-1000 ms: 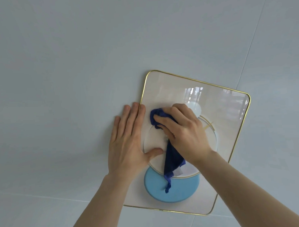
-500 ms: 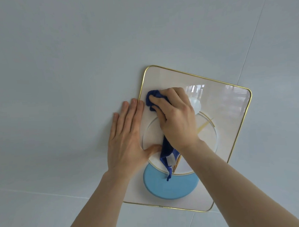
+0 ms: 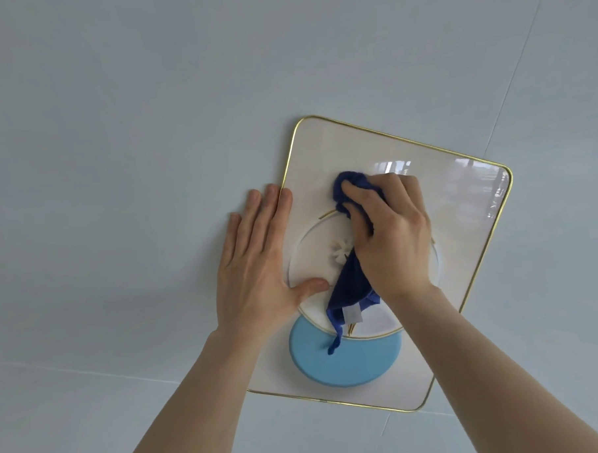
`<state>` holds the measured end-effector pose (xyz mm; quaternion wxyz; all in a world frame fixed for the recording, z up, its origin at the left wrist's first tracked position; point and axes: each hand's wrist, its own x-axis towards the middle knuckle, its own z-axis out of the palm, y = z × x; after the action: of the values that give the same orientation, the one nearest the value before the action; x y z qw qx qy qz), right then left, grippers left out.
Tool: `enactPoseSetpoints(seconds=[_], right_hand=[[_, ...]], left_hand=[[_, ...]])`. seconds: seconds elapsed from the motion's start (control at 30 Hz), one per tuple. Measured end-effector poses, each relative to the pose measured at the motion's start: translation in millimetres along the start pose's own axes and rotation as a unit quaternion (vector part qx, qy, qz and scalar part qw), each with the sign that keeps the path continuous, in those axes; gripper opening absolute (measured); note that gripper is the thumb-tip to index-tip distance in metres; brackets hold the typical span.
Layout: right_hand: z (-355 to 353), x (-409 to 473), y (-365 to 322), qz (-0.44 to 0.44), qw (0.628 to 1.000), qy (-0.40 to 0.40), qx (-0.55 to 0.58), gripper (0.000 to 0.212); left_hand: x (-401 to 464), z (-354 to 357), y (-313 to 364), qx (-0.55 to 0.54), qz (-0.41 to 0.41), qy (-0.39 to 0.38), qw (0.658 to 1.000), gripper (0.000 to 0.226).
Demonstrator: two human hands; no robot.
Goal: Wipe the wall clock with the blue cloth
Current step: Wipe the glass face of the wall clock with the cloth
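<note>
Wall (image 3: 115, 131), pale and plain with faint panel seams, fills the view, and the wall clock (image 3: 460, 192) is mounted on it right of centre: a rounded pale panel edged in thin gold, seen tilted, with a gold-ringed white dial and a light blue disc (image 3: 344, 364) overlapping the dial's lower edge. The right hand (image 3: 390, 236) is clenched on the blue cloth (image 3: 352, 292), the bunched part pressed under the fingertips against the glass just above the dial, while a loose tail with a white label hangs down over the dial onto the blue disc. Half a second ago the bunched part was pressed close to the clock's left edge; it has since been carried rightward toward the middle of the panel. The left hand (image 3: 258, 262) has stayed where it was, fingers released and flat, straddling the left edge with the thumb on the dial. Wiping is judged mid-stroke, with the glossy upper right and the lower panel probably left to cover.
</note>
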<state>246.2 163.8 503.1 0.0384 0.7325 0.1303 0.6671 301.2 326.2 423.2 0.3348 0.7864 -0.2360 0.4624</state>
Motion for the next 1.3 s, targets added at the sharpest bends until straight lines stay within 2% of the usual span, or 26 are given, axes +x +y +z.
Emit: enactPoseSetpoints(seconds=[0.43,0.7,0.83,0.93,1.03,1.1,1.2,1.3], right_hand=[[-9.0,-44.3,-2.1,-0.035,0.997,-0.062,-0.019,0.025],[-23.0,-70.2,-1.1,-0.035,0.990,-0.132,-0.019,0.031],[-35.0,-62.9,-9.0,-0.013,0.976,-0.214,-0.034,0.025],[-53.7,-62.6,-14.2,0.036,0.961,-0.273,-0.001,0.013],[-74.7,-61.1,-15.8,0.142,0.930,-0.336,0.045,0.018],[-87.1,-63.8,-12.6,0.228,0.901,-0.362,0.072,0.017],[-106.1,-76.7,-6.2,0.337,0.860,-0.361,0.129,0.013],[-124.8,-90.3,1.6,0.421,0.816,-0.350,0.184,0.011]], left_hand=[[-0.6,-2.2,2.6,0.003,-0.002,0.006,1.000,0.138],[-1.2,-4.2,6.0,0.000,-0.018,-0.007,1.000,0.138],[-0.8,-11.6,13.8,0.000,-0.030,-0.032,0.999,0.139],[0.5,-20.3,16.4,0.005,-0.019,-0.069,0.997,0.137],[-0.7,-31.4,22.4,-0.010,-0.031,-0.084,0.996,0.127],[-7.4,-38.8,30.0,-0.025,-0.018,-0.072,0.997,0.110],[-23.6,-47.4,47.7,-0.075,0.007,-0.064,0.995,0.069],[-41.3,-49.6,68.6,-0.138,-0.003,-0.125,0.982,0.042]])
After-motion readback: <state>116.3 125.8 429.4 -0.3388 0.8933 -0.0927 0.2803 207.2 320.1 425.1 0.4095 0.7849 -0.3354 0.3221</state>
